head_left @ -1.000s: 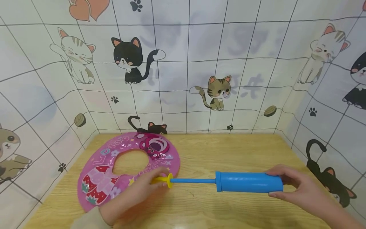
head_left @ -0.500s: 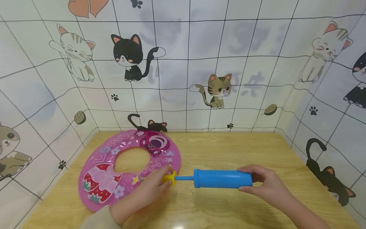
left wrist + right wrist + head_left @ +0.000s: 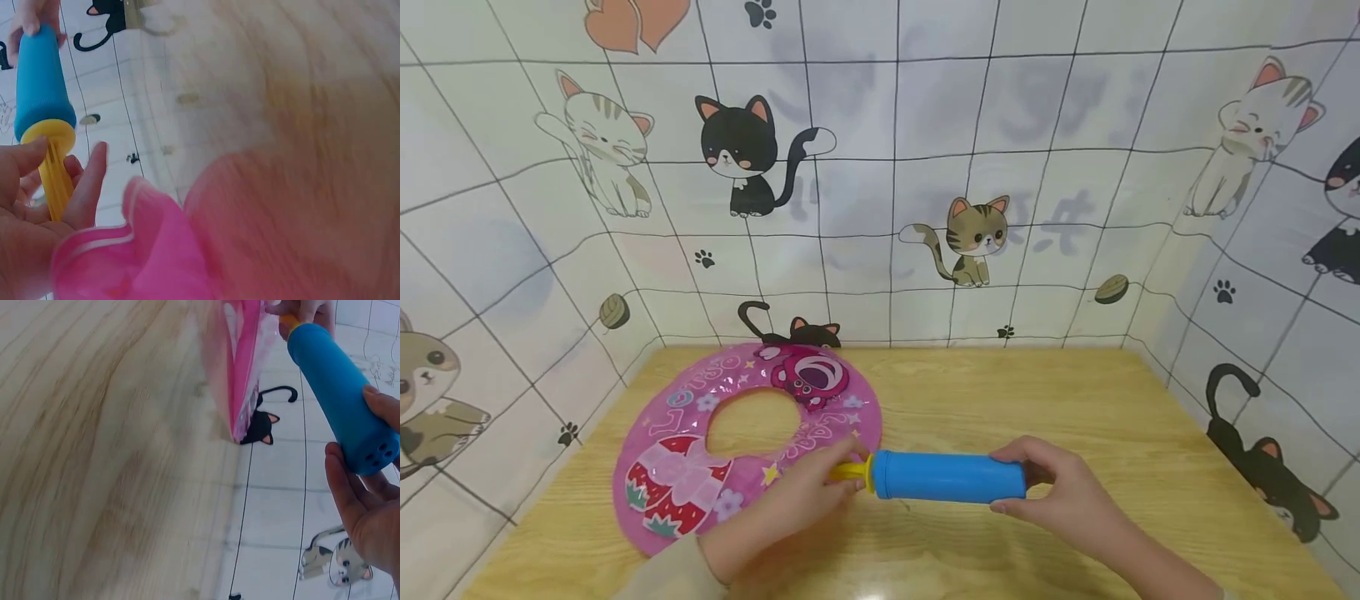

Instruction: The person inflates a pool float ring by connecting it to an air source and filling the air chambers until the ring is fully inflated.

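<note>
A blue hand pump (image 3: 951, 477) is held level above the table between my two hands. My left hand (image 3: 808, 492) grips its yellow handle (image 3: 850, 472), whose flange sits against the barrel's end, so no rod shows. At the other end my right hand (image 3: 1056, 492) holds the barrel between thumb and fingers. In the right wrist view the barrel (image 3: 337, 394) shows several small holes in its end face. A pink printed swim ring (image 3: 662, 417) lies on the table, partly behind my left hand and forearm.
The light wood table (image 3: 1000, 392) is enclosed at the back and both sides by white grid-patterned walls (image 3: 865, 192) printed with cartoon cats. The swim ring takes up the table's left part.
My right hand has moved left with the barrel, sliding it over the blue rod until it meets the yellow handle. The left hand has shifted only slightly right.
</note>
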Demonstrator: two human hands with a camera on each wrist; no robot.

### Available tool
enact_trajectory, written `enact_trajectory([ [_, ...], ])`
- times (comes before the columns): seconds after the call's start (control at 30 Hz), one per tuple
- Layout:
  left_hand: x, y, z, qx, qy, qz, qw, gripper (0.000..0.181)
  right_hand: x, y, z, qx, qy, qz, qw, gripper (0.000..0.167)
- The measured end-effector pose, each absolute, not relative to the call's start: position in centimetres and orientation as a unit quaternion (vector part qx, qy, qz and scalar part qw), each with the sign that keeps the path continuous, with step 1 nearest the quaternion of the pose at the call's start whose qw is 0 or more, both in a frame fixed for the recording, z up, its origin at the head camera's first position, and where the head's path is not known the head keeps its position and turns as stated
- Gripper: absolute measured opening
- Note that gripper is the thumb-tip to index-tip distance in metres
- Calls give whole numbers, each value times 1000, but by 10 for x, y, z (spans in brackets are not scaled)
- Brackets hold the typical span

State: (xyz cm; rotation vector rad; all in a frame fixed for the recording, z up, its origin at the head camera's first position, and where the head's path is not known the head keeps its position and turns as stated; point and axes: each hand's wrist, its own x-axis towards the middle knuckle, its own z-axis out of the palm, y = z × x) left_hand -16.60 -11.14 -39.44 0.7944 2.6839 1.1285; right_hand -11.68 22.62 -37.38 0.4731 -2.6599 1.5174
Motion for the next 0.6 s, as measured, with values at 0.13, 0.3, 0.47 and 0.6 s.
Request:
enact_trajectory([
  [0.13, -169, -119, -395, 252, 887, 379, 75, 25, -112, 247, -369, 170, -867, 465, 46, 46],
  [0.3, -171, -127, -394, 243, 886, 385, 88, 29, -106, 277, -363, 203, -876, 424, 106, 50],
  [0.47, -172, -135, -393, 239, 881, 398, 94, 31, -100, 305, -357, 222, -873, 412, 137, 55],
  [0.6, -173, -140, -392, 233, 878, 406, 98, 27, -97, 320, -350, 217, -879, 402, 140, 56],
])
